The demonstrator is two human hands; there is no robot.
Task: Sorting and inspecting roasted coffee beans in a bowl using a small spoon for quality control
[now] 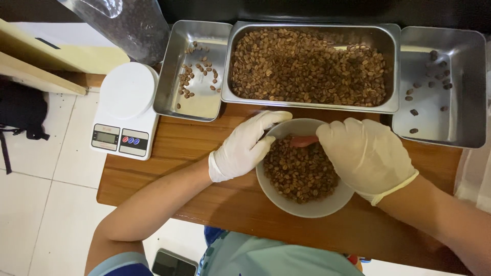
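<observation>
— Nearest the chest?
— White bowl (307, 202) of brown coffee beans (299, 171), on the wooden worktop (179, 148).
— Hands?
— Both gloved. Left hand (245, 145) curled against the bowl's left rim, fingers partly bent, thumb over the edge. Right hand (365, 153) over the bowl's right side, closed on a reddish scoop (303, 141) lying on the beans.
— Beyond the bowl?
— Three steel trays in a row. Large middle tray (391, 66) full of beans. Left tray (171, 76) with a small scatter of pale ones. Right tray (468, 92) with a few dark ones.
— Further left?
— White kitchen scale (128, 110) at the worktop's corner, clear bag of dark beans (135, 25) behind it.
</observation>
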